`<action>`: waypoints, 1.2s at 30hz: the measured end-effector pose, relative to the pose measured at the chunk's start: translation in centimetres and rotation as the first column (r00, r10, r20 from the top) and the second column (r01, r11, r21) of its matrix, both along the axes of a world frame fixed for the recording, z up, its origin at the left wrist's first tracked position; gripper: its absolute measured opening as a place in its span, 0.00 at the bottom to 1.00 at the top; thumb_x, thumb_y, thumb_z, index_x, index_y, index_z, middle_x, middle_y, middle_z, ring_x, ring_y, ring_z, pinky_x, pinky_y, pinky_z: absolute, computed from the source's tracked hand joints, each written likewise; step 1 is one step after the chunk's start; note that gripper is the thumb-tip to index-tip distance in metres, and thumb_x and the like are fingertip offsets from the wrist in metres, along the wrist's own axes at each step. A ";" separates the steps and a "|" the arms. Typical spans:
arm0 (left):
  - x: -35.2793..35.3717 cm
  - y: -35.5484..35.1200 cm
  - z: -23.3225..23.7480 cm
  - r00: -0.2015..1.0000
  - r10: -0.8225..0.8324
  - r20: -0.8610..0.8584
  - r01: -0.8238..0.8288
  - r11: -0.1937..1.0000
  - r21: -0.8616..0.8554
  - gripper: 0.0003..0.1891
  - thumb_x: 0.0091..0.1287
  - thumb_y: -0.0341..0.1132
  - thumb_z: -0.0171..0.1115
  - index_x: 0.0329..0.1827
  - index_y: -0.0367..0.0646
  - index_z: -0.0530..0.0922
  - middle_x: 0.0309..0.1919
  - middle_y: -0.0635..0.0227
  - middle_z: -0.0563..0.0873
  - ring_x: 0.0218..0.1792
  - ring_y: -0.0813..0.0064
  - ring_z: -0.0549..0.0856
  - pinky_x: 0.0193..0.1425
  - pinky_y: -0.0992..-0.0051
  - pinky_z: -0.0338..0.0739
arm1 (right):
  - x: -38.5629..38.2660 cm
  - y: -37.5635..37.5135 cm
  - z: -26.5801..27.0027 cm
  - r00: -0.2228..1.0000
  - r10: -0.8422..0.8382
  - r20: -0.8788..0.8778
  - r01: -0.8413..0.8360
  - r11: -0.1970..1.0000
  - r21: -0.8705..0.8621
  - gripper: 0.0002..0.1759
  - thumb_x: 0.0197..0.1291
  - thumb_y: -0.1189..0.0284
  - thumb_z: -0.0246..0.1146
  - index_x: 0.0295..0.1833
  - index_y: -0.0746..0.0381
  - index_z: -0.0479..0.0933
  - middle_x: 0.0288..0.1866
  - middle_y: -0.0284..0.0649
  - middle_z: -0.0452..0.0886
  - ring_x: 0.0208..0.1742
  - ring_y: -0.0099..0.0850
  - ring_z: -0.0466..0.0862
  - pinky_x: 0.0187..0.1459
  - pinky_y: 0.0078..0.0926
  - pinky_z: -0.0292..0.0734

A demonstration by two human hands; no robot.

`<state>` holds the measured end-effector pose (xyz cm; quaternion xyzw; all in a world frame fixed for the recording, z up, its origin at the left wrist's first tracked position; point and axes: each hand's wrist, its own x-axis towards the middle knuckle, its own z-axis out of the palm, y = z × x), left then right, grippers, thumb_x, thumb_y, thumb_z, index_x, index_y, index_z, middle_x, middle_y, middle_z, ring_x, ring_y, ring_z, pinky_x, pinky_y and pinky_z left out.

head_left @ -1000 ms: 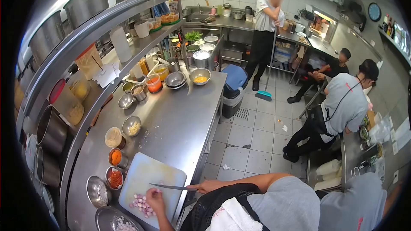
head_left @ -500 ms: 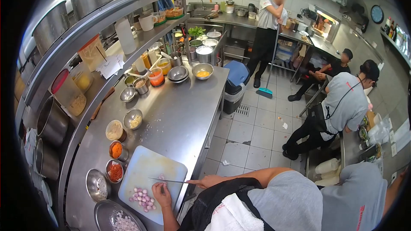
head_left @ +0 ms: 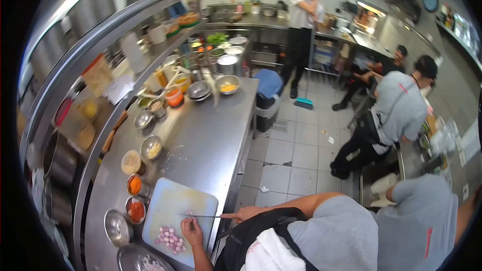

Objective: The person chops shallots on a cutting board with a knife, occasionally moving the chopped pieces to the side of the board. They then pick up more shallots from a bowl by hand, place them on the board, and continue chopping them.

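Note:
My right hand [head_left: 245, 215] grips a knife [head_left: 206, 216], whose thin blade points left over a pale cutting board [head_left: 165, 190]. Just below the blade, my left hand [head_left: 191, 232] has its fingers curled together at a small shallot [head_left: 189, 213], partly hidden by fingers and blade. A cluster of peeled pink shallots [head_left: 170, 240] lies on the board left of that hand. Past the board's near left corner stands a large metal bowl [head_left: 125, 257] with chopped pale pieces in it.
Left of the board are a metal bowl [head_left: 118, 227], a container of red strips [head_left: 135, 210] and one of orange food [head_left: 135, 185]. A steel shelf [head_left: 108, 115] overhangs the counter's left side. Several people are around; one grey-shirted person [head_left: 399, 100] bends over the right counter.
The whole view has shifted a little, with the far kitchen higher in the picture. Both hands stay at the same place on the board, and the knife sits slightly lower against the left fingers.

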<state>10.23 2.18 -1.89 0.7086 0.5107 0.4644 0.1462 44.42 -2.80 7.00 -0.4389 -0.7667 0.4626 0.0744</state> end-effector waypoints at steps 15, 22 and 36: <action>-0.6 -0.7 0.8 0.996 0.074 -0.050 -0.075 0.997 -0.011 0.03 0.71 0.26 0.73 0.45 0.40 0.90 0.48 0.55 0.92 0.50 0.50 0.90 0.58 0.59 0.85 | -0.1 3.2 -2.3 0.998 0.064 0.013 -0.064 0.998 0.010 0.39 0.79 0.65 0.61 0.91 0.35 0.61 0.45 0.60 0.90 0.46 0.61 0.91 0.51 0.55 0.86; -0.7 -0.9 2.6 0.989 0.131 -0.064 -0.131 0.991 0.005 0.05 0.72 0.26 0.75 0.47 0.40 0.90 0.49 0.58 0.92 0.50 0.54 0.91 0.56 0.60 0.87 | 0.1 1.7 -2.2 0.995 0.040 0.093 -0.049 0.994 0.100 0.39 0.83 0.64 0.63 0.92 0.33 0.58 0.41 0.61 0.90 0.43 0.64 0.90 0.49 0.58 0.85; -1.0 -1.0 2.5 0.993 0.083 -0.089 -0.086 0.996 -0.032 0.04 0.71 0.27 0.73 0.45 0.42 0.87 0.50 0.62 0.91 0.53 0.56 0.90 0.59 0.60 0.87 | -1.3 2.7 -0.2 0.948 0.130 0.291 -0.208 0.943 0.259 0.40 0.83 0.63 0.60 0.93 0.33 0.54 0.35 0.59 0.89 0.37 0.62 0.90 0.44 0.63 0.85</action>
